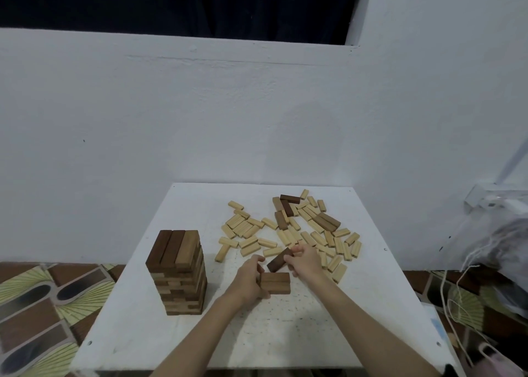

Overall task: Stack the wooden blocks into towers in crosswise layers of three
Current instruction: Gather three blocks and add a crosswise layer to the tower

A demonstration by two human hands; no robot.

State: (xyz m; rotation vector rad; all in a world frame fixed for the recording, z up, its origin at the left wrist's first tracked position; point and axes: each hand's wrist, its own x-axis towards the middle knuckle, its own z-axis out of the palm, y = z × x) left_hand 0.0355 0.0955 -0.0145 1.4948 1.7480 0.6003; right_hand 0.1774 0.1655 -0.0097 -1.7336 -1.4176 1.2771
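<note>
Trouble spots: a fresh base layer only two blocks wide, with the third still in the air.
Your left hand (pixel 249 280) curls round the left end of the pair of mid-brown wooden blocks (pixel 275 283) lying side by side at lower centre of the white square worktop (pixel 137 319), while your right hand (pixel 304 260) pinches a dark brown wooden block (pixel 280 260) tilted just above them. Set it down crooked and you will likely nudge the pair apart, so every later layer leans. The tall finished tower of brown wooden blocks (pixel 178 271) stands at lower left, near your left forearm; a careless elbow could topple it. Loose pale wooden blocks (pixel 285 231) crowd just beyond your right hand.
</note>
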